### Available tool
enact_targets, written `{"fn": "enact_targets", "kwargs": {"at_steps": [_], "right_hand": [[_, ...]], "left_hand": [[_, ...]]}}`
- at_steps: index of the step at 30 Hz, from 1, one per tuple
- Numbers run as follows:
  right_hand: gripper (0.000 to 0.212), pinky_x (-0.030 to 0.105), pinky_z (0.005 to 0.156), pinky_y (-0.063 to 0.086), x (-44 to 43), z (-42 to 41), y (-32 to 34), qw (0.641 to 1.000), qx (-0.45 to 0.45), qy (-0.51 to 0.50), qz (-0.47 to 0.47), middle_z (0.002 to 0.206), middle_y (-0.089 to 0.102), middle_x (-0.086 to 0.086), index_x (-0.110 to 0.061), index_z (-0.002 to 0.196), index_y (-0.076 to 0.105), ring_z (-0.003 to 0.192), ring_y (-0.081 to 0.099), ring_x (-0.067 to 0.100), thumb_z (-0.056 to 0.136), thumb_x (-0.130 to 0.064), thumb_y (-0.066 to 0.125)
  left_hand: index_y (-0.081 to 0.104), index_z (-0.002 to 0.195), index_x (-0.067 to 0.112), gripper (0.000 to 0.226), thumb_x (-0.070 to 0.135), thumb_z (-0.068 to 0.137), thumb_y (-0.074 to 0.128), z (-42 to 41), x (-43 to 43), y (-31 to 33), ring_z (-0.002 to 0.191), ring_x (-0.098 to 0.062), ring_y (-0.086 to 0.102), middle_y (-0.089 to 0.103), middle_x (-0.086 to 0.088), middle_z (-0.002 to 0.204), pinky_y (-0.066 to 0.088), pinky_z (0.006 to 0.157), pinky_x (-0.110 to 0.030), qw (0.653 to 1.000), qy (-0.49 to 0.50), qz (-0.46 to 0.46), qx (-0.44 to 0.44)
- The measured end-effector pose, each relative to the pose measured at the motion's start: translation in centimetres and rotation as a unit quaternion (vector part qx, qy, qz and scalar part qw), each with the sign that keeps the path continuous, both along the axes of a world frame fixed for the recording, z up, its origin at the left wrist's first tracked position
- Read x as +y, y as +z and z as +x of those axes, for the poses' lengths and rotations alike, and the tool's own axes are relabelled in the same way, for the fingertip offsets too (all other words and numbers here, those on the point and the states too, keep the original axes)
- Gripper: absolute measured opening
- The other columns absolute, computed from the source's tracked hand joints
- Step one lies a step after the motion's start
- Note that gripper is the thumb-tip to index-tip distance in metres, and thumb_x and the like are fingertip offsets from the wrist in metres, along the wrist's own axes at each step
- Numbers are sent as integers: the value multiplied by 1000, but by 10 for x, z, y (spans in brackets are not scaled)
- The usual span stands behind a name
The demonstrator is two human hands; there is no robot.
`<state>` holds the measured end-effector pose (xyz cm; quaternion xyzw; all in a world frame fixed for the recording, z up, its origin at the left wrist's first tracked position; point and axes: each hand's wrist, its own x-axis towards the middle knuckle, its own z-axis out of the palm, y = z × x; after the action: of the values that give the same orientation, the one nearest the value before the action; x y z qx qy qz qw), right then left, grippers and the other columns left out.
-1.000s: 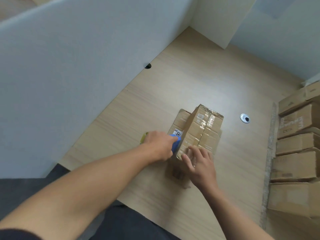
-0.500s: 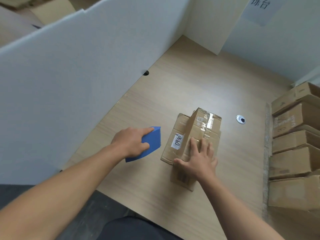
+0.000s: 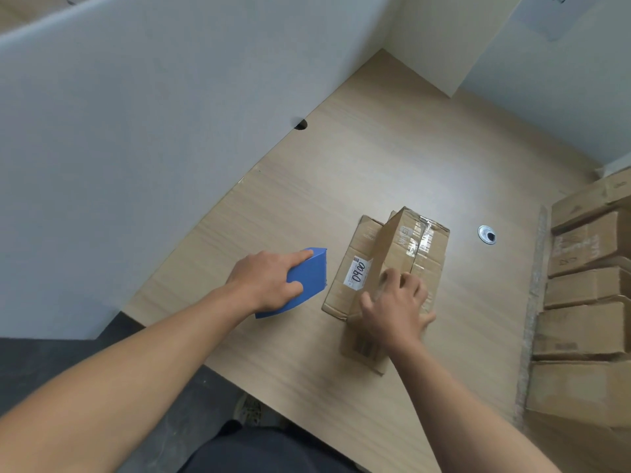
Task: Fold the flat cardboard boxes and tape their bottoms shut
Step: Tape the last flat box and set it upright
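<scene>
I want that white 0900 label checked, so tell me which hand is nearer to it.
Right. The right hand grips the cardboard box just beside the label, to its right. The left hand holds the blue tape dispenser off the box, farther to the label's left.

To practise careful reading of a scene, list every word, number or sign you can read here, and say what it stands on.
"0900", handwritten, as best it reads: on the white label on the cardboard box.
Printed marks under the tape on the box's top: too blurred to read.
Printing on the stacked boxes at right: too blurred to read.
Paper sheet at top right: dark strokes cut off by the frame edge, unreadable.
</scene>
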<state>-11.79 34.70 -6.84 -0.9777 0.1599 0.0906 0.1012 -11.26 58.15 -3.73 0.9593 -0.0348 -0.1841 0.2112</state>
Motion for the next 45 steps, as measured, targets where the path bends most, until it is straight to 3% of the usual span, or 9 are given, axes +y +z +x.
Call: {"fn": "enact_targets", "kwargs": {"at_steps": [5, 8, 16, 19, 23, 34, 37, 40, 45], "right_hand": [[88, 69, 105, 21, -5, 3, 1, 999, 47, 13, 3, 157, -7, -2, -42, 151, 2, 147, 0, 27, 82, -47, 57], [95, 73, 108, 14, -10, 3, 6, 994, 97, 53, 1, 160, -28, -5, -39, 155, -8, 150, -17, 25, 85, -40, 58], [100, 66, 116, 7, -70, -19, 23, 955, 154, 244, -67, 164, -11, -10, -50, 151, -12, 153, -6, 20, 81, -41, 59], [86, 57, 113, 23, -72, -13, 31, 971, 82, 208, -84, 153, 25, -6, -49, 152, -2, 140, 27, 25, 84, -66, 48], [72, 49, 103, 32, -44, 3, 28, 987, -11, 144, -72, 144, 33, -2, -47, 147, 19, 132, 30, 27, 85, -72, 46], [78, 49, 106, 26, -49, -4, 20, 975, 49, 212, -45, 160, 11, -7, -44, 147, 23, 146, 13, 20, 87, -9, 56], [57, 50, 106, 29, -48, -14, 23, 983, 32, 179, -14, 149, 29, -8, -43, 141, 30, 142, 25, 22, 89, -36, 54], [72, 57, 102, 30, -34, -14, 27, 993, 47, 110, -9, 138, 37, -1, -46, 146, 23, 130, 33, 31, 83, -78, 39], [84, 66, 98, 22, 2, -13, 18, 997, 62, 31, -25, 142, 28, 6, -41, 143, 23, 131, 23, 37, 74, -89, 34]], "left_hand": [[29, 149, 51, 65, 37, 89, 48, 4, -2, 1, 85, -21, 56, 55, 6, 88, 44, 67, -30, 1000, 10, -11, -3], [28, 149, 52, 65, 37, 89, 49, 6, -4, 2, 85, -20, 55, 54, 6, 89, 44, 68, -30, 1000, 10, -12, -6], [28, 148, 55, 66, 38, 88, 50, 19, -2, 14, 88, -21, 55, 57, 6, 94, 41, 68, -30, 999, 4, -5, -38], [29, 146, 57, 66, 39, 87, 51, 22, 2, 19, 88, -22, 58, 61, 4, 97, 44, 68, -30, 999, 10, 3, -46], [31, 145, 57, 65, 37, 87, 52, 22, 5, 28, 85, -21, 58, 61, 6, 94, 44, 66, -30, 998, 9, 3, -58], [35, 144, 56, 63, 35, 88, 55, 17, 12, 36, 81, -20, 58, 61, 5, 88, 51, 70, -33, 997, 19, 12, -71], [37, 143, 56, 62, 35, 88, 56, 14, 12, 35, 79, -18, 57, 58, 9, 85, 50, 69, -32, 997, 19, 8, -73], [37, 143, 55, 63, 34, 88, 57, 12, 9, 34, 78, -17, 56, 57, 10, 83, 50, 67, -32, 997, 15, 14, -73], [37, 143, 56, 63, 35, 87, 58, 10, 5, 33, 76, -16, 56, 61, 8, 85, 49, 66, -32, 997, 9, 12, -72]]}}
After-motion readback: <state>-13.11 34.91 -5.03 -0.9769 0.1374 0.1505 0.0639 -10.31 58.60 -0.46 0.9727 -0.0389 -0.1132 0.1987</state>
